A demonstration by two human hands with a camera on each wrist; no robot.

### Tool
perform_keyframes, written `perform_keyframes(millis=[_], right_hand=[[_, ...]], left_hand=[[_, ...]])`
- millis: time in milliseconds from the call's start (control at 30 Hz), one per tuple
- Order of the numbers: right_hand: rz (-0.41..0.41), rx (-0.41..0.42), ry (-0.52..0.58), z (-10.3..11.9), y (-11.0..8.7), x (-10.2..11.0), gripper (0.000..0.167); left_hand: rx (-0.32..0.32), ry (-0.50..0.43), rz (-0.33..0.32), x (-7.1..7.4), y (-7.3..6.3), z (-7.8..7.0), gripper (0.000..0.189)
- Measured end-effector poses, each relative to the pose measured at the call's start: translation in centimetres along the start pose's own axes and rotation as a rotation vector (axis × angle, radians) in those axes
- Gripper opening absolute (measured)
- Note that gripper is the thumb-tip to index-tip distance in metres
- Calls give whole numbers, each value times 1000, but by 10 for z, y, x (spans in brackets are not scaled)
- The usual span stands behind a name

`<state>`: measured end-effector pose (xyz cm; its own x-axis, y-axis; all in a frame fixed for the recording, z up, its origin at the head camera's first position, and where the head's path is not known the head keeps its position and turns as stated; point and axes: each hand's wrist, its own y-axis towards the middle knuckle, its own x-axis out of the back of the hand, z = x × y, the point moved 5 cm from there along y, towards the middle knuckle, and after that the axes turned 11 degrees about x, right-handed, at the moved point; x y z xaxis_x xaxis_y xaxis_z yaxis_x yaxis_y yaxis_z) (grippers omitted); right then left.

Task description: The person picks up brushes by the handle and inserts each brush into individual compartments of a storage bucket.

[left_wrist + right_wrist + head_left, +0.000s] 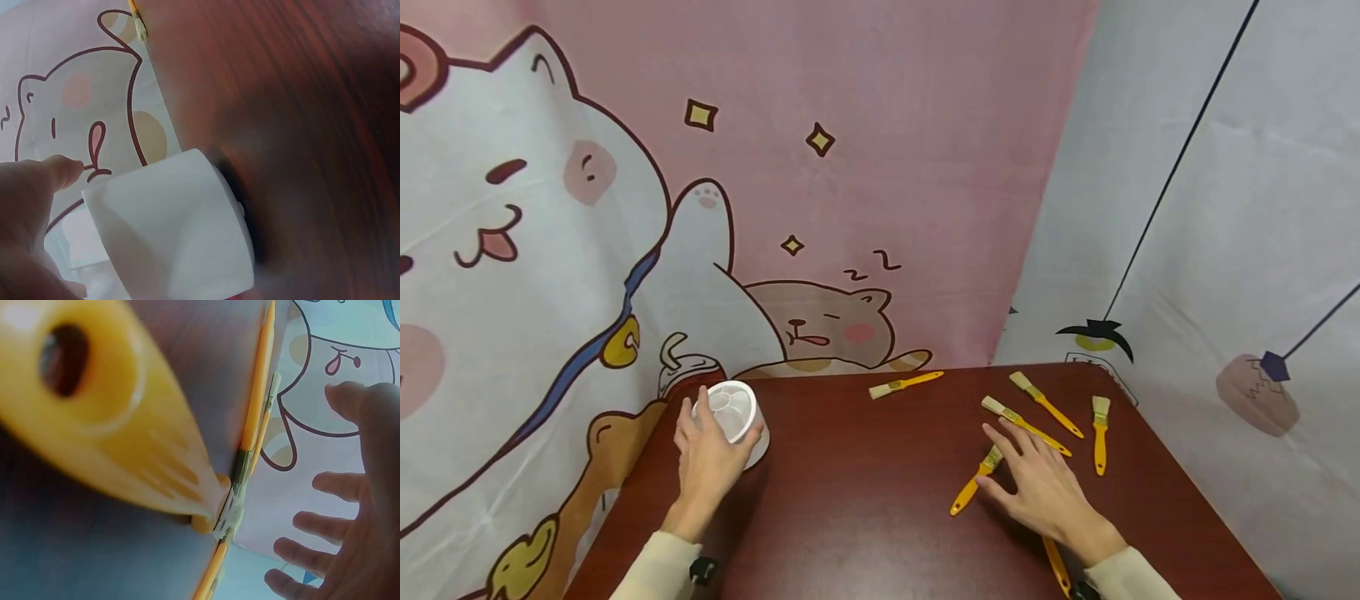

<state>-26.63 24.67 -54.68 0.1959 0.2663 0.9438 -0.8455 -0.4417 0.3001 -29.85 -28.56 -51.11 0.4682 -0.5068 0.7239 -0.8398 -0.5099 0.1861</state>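
A white, round holder with inner compartments (734,408) stands at the table's left side. My left hand (706,467) is right at it, thumb and fingers spread about its near side and rim. In the left wrist view the thumb (59,172) is apart from the holder's wall (175,231). My right hand (1045,487) hovers over the paintbrushes with fingers spread and nothing held. Beneath and beside it lie a paintbrush (973,483), another paintbrush (1037,432) and a partly hidden yellow handle (1056,567). One handle (156,450) looms large in the right wrist view.
Farther off lie a paintbrush (917,382) near the back edge, a slanted paintbrush (1051,407) and an upright-pointing paintbrush (1101,435) at the right. All are on a dark red-brown table (850,483). A cartoon-printed cloth (925,167) hangs behind the table.
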Motion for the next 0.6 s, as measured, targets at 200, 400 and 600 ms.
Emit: perform_keyframes(millis=[200,400,600], right_hand=[[1,-2,-2,-3,-3,1,84],[-32,26,-7,-7,-7,5,78],[-67,27,9,-13,-12,9,69]], left_hand=[[52,-1,53,1,2,10,129],[66,24,67,2,3,12,133],[63,37,71,-1,1,10,133]])
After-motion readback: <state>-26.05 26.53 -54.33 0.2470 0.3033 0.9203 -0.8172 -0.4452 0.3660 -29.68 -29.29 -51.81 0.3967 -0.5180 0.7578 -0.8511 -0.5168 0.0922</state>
